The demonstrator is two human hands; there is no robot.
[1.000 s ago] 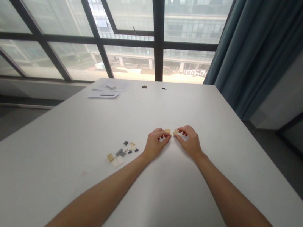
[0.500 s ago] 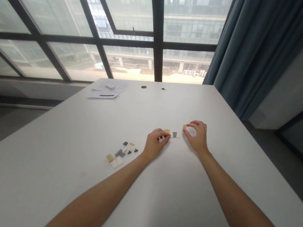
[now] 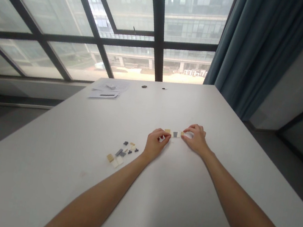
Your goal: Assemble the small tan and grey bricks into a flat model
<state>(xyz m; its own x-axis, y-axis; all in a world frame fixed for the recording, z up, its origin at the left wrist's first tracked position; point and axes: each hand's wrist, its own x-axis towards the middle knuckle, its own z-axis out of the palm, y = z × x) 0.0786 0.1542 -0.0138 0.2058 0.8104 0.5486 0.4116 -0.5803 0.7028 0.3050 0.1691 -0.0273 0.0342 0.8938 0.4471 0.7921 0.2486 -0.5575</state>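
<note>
My left hand (image 3: 157, 141) pinches the left part of a small row of toy building bricks (image 3: 175, 134), coloured tan, white and dark grey. On the other side, my right hand (image 3: 195, 139) grips a small tan brick (image 3: 182, 133) between thumb and fingertips. That tan brick is at the right end of the row; whether it is joined or only touching is too small to tell. Both hands are low over the white table (image 3: 199, 213).
Left of my left forearm lie several loose pieces: a tan plate (image 3: 110, 157), a white plate (image 3: 117, 161), grey bricks (image 3: 119, 152) and small black pieces (image 3: 130, 152). Papers (image 3: 104, 93) rest at the far left. Table holes (image 3: 144, 86) sit near the window-side edge.
My right hand has moved down and slightly left, bringing the tan brick from above right to the row's right end. My left hand has stayed about where it was.
</note>
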